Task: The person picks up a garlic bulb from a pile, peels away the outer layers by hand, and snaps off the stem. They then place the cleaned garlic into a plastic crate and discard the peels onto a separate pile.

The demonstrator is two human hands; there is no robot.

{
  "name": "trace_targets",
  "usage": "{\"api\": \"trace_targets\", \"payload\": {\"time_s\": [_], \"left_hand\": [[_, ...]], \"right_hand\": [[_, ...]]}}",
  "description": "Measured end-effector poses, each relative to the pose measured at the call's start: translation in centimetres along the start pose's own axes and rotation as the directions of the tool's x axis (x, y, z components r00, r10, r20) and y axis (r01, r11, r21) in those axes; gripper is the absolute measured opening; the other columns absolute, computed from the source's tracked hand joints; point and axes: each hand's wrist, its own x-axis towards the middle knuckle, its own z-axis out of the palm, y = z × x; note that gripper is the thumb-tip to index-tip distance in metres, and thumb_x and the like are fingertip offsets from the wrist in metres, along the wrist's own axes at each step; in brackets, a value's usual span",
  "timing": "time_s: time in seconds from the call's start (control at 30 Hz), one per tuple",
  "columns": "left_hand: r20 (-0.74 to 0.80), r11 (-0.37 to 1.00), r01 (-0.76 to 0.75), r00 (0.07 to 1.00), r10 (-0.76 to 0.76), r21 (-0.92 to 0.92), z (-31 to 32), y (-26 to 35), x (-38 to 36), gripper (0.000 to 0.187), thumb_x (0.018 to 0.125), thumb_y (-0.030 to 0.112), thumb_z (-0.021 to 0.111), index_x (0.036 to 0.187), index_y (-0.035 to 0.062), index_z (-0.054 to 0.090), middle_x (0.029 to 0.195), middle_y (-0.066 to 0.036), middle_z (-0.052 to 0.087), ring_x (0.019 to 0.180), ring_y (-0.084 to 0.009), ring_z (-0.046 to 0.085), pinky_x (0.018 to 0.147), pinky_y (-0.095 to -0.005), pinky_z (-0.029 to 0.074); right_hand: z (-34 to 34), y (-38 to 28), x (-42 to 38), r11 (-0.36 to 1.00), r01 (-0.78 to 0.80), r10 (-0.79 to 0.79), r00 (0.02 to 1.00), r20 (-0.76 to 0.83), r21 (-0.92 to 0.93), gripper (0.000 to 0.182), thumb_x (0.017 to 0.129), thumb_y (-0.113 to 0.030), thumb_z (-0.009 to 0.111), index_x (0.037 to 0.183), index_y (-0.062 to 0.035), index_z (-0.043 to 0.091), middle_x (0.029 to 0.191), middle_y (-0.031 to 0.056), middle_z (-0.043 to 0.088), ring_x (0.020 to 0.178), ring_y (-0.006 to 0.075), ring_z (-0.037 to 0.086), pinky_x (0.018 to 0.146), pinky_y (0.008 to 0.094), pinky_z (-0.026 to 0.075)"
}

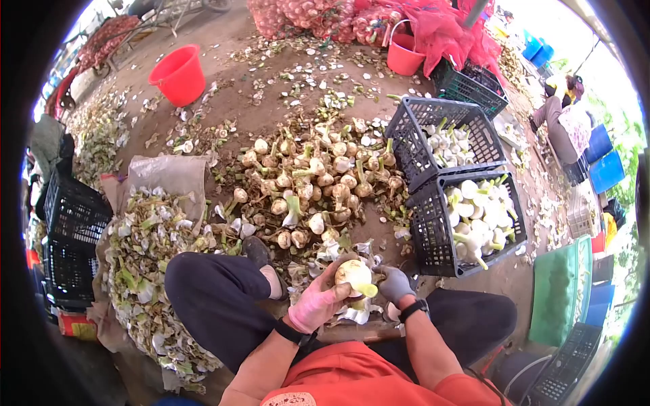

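Note:
My left hand, in a pinkish glove, is closed around a garlic bulb with a short cut green stem. The bulb is pale, and its stem points to the right. Close beside the stem is my right hand, in a grey glove, its fingers curled. Whatever those fingers hold is hidden. Ahead of my feet lies a pile of soil-covered garlic bulbs. Loose white garlic skins lie on the ground beneath my hands.
Two black crates, one near and one farther, hold whiter garlic at the right. Skins and trimmings heap up at the left. Farther off are a red bucket, red net sacks and a seated person.

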Motion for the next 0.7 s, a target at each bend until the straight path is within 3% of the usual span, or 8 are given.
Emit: {"api": "trace_targets", "payload": {"time_s": [0.07, 0.1, 0.17, 0.3, 0.37, 0.4, 0.6, 0.7], "left_hand": [[-0.041, 0.999, -0.026, 0.999, 0.028, 0.047, -0.4, -0.6, 0.2, 0.066, 0.083, 0.012, 0.068, 0.141, 0.0091, 0.036, 0.128, -0.008, 0.051, 0.119, -0.0221, 0.051, 0.096, -0.0359, 0.047], [-0.042, 0.998, -0.036, 0.998, 0.038, 0.054, -0.4, -0.8, 0.4, 0.067, 0.082, 0.014, 0.069, 0.141, 0.0092, 0.036, 0.127, -0.008, 0.051, 0.118, -0.0217, 0.051, 0.098, -0.0348, 0.045], [-0.066, 0.995, -0.054, 0.996, 0.060, 0.085, -0.7, -1.0, 0.9, 0.067, 0.079, 0.009, 0.068, 0.139, 0.0054, 0.038, 0.128, -0.011, 0.052, 0.119, -0.0239, 0.051, 0.103, -0.0386, 0.040], [-0.147, 0.992, -0.014, 0.989, 0.033, 0.124, -0.6, -0.7, 0.7, 0.065, 0.081, 0.012, 0.068, 0.137, 0.0038, 0.038, 0.126, -0.011, 0.053, 0.119, -0.0236, 0.050, 0.104, -0.0384, 0.039], [-0.224, 0.996, -0.022, 0.974, 0.042, 0.090, -1.0, -0.8, 0.6, 0.063, 0.082, 0.016, 0.069, 0.136, 0.0018, 0.038, 0.126, -0.011, 0.053, 0.117, -0.0243, 0.052, 0.103, -0.0392, 0.039], [-0.230, 0.996, -0.027, 0.972, 0.047, 0.089, -1.0, -0.8, 0.4, 0.063, 0.082, 0.016, 0.069, 0.136, 0.0018, 0.038, 0.126, -0.011, 0.053, 0.117, -0.0243, 0.052, 0.103, -0.0392, 0.039], [-0.228, 0.998, -0.053, 0.973, 0.045, -0.029, -0.1, -0.7, 0.2, 0.057, 0.085, 0.017, 0.066, 0.131, -0.0019, 0.041, 0.122, -0.012, 0.055, 0.112, -0.0248, 0.055, 0.101, -0.0407, 0.041], [-0.250, 0.999, -0.033, 0.968, 0.026, -0.026, -0.8, -0.9, 0.6, 0.053, 0.087, 0.016, 0.063, 0.131, -0.0029, 0.041, 0.121, -0.013, 0.056, 0.111, -0.0244, 0.056, 0.101, -0.0407, 0.041]], "right_hand": [[-0.6, 0.0, -0.2, 0.973, 0.163, -0.160, 0.987, -0.029, 0.166, 0.055, 0.069, -0.004, 0.068, 0.122, -0.0124, 0.058, 0.124, 0.0186, 0.056, 0.114, 0.0358, 0.054, 0.096, 0.0386, 0.044], [-2.4, -2.1, -0.5, 0.927, 0.185, -0.178, 0.983, -0.053, 0.327, 0.054, 0.073, 0.001, 0.067, 0.125, -0.0090, 0.057, 0.121, 0.0190, 0.058, 0.114, 0.0327, 0.055, 0.097, 0.0350, 0.044], [-6.2, -6.7, -1.8, 0.515, -0.012, -0.151, 0.983, 0.105, 0.857, 0.049, 0.079, 0.001, 0.065, 0.126, -0.0057, 0.055, 0.124, 0.0186, 0.057, 0.113, 0.0272, 0.057, 0.096, 0.0313, 0.044], [-9.3, -10.4, -3.3, 0.654, 0.053, -0.232, 0.963, 0.134, 0.755, 0.040, 0.083, 0.000, 0.064, 0.122, -0.0023, 0.058, 0.120, 0.0177, 0.060, 0.106, 0.0236, 0.061, 0.091, 0.0289, 0.046], [-9.0, -11.0, -3.5, 0.815, 0.248, -0.289, 0.957, -0.005, 0.524, 0.033, 0.082, 0.000, 0.065, 0.114, -0.0014, 0.064, 0.110, 0.0168, 0.065, 0.098, 0.0237, 0.064, 0.087, 0.0290, 0.048], [-8.8, -11.4, -3.6, 0.818, 0.302, -0.308, 0.949, -0.069, 0.490, 0.030, 0.080, 0.003, 0.063, 0.110, -0.0006, 0.066, 0.101, 0.0172, 0.067, 0.091, 0.0266, 0.066, 0.080, 0.0307, 0.050], [-7.8, -11.2, -3.9, 0.861, 0.386, -0.350, 0.922, -0.165, 0.332, 0.034, 0.074, 0.005, 0.060, 0.107, -0.0009, 0.065, 0.093, 0.0183, 0.067, 0.086, 0.0330, 0.066, 0.073, 0.0337, 0.052], [-7.3, -11.4, -3.7, 0.916, 0.301, -0.274, 0.953, -0.132, 0.267, 0.030, 0.073, 0.004, 0.060, 0.102, -0.0018, 0.065, 0.090, 0.0165, 0.067, 0.083, 0.0339, 0.066, 0.072, 0.0352, 0.052]]}}
